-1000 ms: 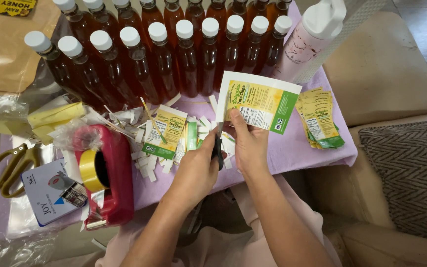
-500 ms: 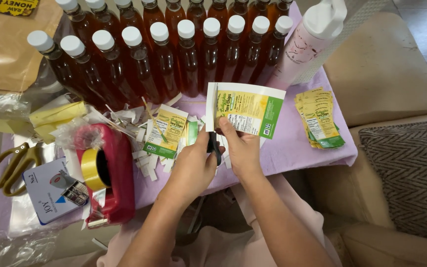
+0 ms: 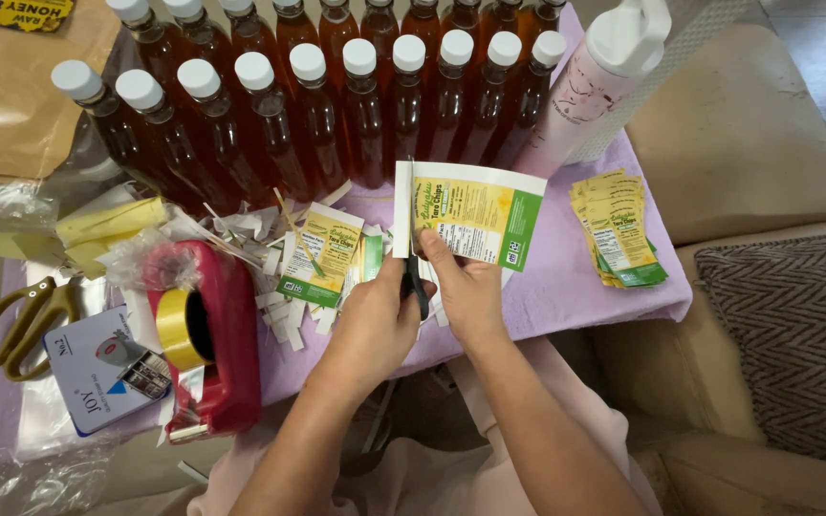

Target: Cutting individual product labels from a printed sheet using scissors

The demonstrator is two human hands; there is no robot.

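Two hands: we work both over the lavender-covered table (image 3: 566, 287), close together, just in front of the bottles.
Left hand (image 3: 375, 320): we close it round the black handles of the scissors (image 3: 416, 277), whose thin blades rise along the white left margin of the label sheet; the grip looks made for trimming that margin.
Right hand (image 3: 466, 287): we pinch the label sheet (image 3: 475, 215) from below, thumb on its printed face, fingers behind, so it stands taut and upright for the blades.
Label sheet: just above our right hand, yellow and green with a white border, touching the blades.
Left of our left hand: a cut label (image 3: 317, 253) on a heap of white paper strips (image 3: 274, 306), likely offcuts; farther left a red tape dispenser (image 3: 207, 334) and olive-handled scissors (image 3: 16, 320).
Right of our right hand: a stack of trimmed labels (image 3: 619, 229).
Beyond both hands: rows of amber bottles (image 3: 336, 105) with white caps, and a pink spray bottle (image 3: 590, 91).
Hard to make out: we cannot tell how far the blades gape; our fingers hide the handles, and the bottle rows are cut off at the top.
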